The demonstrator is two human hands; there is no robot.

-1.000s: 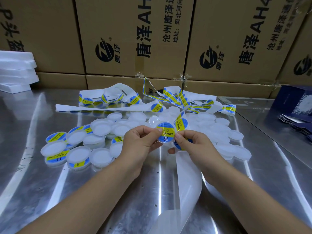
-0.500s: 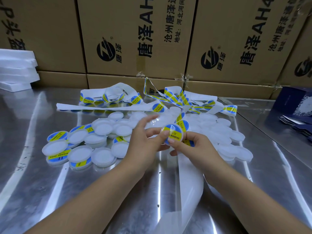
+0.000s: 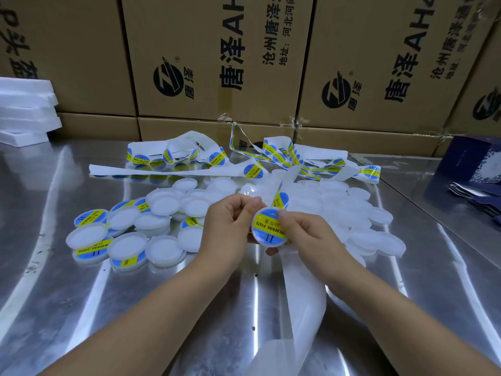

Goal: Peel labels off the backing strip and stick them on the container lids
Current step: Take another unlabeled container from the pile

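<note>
Both hands meet over the middle of the steel table [image 3: 406, 308]. My left hand [image 3: 227, 221] grips a round white lid [image 3: 268, 229] at its left edge. A blue and yellow label covers the lid's top. My right hand [image 3: 303, 234] pinches the lid's upper right edge with thumb and forefinger. The white backing strip [image 3: 301, 294] passes under my right hand, its bare end trailing toward me. The strip's labelled part [image 3: 279, 156] lies tangled at the back. Plain white lids [image 3: 352, 210] are heaped behind my hands.
A pile of lids, some labelled [image 3: 89, 217] and some plain, lies at the left. Cardboard boxes [image 3: 217, 58] wall off the table's back. White foam trays [image 3: 24, 112] are stacked far left. Dark blue cartons [image 3: 474, 175] lie at the right.
The label that both hands held in the air now lies on a lid held between my hands. My left hand reached out with spread fingers, then came back gripping the lid.
</note>
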